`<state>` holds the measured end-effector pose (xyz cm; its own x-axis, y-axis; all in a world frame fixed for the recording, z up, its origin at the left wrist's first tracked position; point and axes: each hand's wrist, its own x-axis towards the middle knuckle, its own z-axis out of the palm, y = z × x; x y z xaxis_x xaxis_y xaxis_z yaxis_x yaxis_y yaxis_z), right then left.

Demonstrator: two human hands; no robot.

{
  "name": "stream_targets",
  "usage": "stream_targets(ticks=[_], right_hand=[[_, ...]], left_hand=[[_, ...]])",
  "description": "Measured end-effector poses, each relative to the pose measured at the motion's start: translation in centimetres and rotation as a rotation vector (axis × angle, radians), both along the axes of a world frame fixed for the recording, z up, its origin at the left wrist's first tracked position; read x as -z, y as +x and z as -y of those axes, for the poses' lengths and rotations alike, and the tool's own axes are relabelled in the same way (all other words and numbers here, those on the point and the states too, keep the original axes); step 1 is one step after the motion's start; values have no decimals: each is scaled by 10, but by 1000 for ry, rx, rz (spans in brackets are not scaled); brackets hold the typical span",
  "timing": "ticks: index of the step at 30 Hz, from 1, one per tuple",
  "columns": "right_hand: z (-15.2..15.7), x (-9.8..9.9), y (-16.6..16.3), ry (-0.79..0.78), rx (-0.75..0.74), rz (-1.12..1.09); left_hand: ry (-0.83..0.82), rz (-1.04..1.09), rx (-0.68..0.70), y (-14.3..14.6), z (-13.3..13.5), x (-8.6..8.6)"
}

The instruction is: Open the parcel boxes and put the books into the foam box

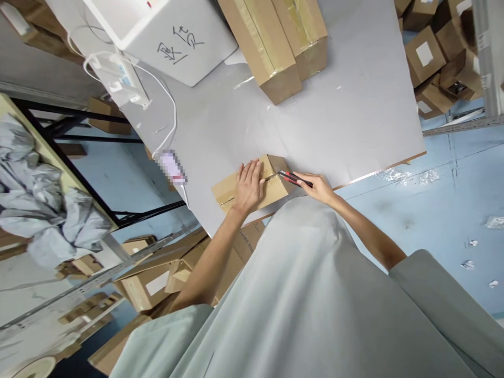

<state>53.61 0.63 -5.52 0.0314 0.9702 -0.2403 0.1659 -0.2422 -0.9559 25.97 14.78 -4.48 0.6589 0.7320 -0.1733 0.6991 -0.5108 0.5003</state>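
A small cardboard box [274, 195] lies at the near edge of the grey table, a seam running along its top. My left hand [249, 185] rests flat on top of it with the fingers stretched out. In my right hand [318, 187] is a red and black utility knife [294, 179], gripped by its handle. The knife's tip points left and meets the box near its right end, at the seam. Whether the blade is in the cardboard I cannot tell.
Two long taped cartons [275, 68] and a white foam box [179, 39] with handwriting stand at the back of the table [366, 105]. A power strip [128, 79] and a cabled phone-like device [171, 167] lie left. Cartons [425, 55] fill a rack right; grey bags [35, 194] lie left.
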Motion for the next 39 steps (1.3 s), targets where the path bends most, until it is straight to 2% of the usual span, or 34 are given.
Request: stream_targets(ticks=[8,13,16,18,21,23,26,29,33,37,39], right_hand=[[-10,-1,12,-111,-107,-52],[29,-16,12,-101,-175,-41],[57,-16,14,-123,-93,-19],[64,-4,23,-170,54,32],[48,32,47,-228,284,245],[29,57,61,-271,339,428],[6,83,72,-356,301,624],[0,91,73,-375,243,735],[-1,87,76,-393,187,838],[-16,65,80,-400,177,910],[-28,42,74,-287,142,914]], left_hand=[[-14,44,-38,2,13,7],[-24,58,-28,3,16,6],[-38,81,-35,5,14,2],[-48,96,-38,7,12,0],[-56,112,-21,9,11,-2],[-55,117,-1,9,12,-3],[-26,124,-15,-3,17,-9],[33,118,-142,-36,25,-23],[49,102,-401,-99,44,-37],[-118,164,-665,-141,63,-28],[-236,252,-770,-145,69,-17]])
